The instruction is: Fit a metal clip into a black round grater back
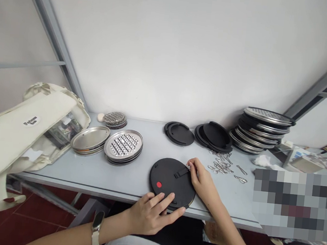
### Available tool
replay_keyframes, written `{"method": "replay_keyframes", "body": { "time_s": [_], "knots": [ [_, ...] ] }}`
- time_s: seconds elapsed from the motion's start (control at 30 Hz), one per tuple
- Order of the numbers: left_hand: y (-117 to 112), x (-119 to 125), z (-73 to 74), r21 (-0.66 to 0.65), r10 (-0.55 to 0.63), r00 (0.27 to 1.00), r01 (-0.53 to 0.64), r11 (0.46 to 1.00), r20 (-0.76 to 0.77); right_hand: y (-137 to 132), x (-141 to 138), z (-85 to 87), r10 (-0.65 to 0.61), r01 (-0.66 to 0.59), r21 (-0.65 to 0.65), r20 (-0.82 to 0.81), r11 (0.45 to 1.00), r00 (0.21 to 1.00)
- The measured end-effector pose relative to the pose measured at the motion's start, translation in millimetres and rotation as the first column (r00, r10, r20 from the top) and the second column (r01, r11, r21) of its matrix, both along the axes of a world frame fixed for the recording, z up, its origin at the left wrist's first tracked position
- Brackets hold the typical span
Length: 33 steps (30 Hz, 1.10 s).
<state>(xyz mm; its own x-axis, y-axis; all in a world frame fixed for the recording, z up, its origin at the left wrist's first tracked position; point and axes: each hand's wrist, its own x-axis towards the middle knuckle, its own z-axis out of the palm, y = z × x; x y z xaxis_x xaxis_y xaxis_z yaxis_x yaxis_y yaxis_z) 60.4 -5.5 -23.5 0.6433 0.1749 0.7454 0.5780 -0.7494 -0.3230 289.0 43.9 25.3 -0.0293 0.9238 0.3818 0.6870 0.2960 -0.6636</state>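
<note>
Two hands on a black disc at the table's near edge

Nearest: left hand, wide, fingers flat across the near rim of the black disc, which lies on the grey table with its red dot facing up. Right hand is narrowed to a pinch on a small metal piece at the disc's far right rim, just at the end of the black tab. Judgement: press the disc flat so it cannot turn, and pinch close to the tab. Just beyond lies a scatter of wire clips. Farther left are perforated steel discs and plain steel pans. By the wall are black lids and a tall stack.
</note>
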Motion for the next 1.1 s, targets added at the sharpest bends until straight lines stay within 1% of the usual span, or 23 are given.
{"method": "replay_keyframes", "body": {
  "time_s": [0.13,0.37,0.6,0.77,0.97,1.1],
  "knots": [
    [0.2,-0.2,-0.2,0.002,-0.011,1.000,0.011,1.000,-0.003,-1.4,-1.3,1.4,0.005,-0.004,0.010,-0.012,1.000,1.000],
    [0.9,-0.2,1.0,0.022,-0.014,1.000,0.014,1.000,-0.006,-2.1,-1.1,2.2,-0.067,0.067,0.006,-0.054,0.998,0.996],
    [0.7,-0.7,0.0,0.018,-0.017,1.000,0.017,1.000,-0.006,0.3,-0.1,-0.3,-0.039,0.041,0.016,-0.083,0.999,0.996],
    [1.2,-1.2,-1.0,0.020,-0.016,1.000,0.017,1.000,-0.020,-0.9,0.8,1.2,-0.016,0.019,0.039,-0.056,0.999,0.998],
    [1.3,-1.5,-4.3,0.040,0.025,0.999,-0.023,0.999,-0.048,-0.9,0.7,2.6,-0.038,0.039,0.030,-0.027,0.999,0.999],
    [1.0,-1.5,-2.7,0.031,0.008,0.999,-0.007,1.000,-0.038,1.2,1.4,0.4,-0.040,0.040,0.009,-0.030,0.999,0.999]
  ]
}}
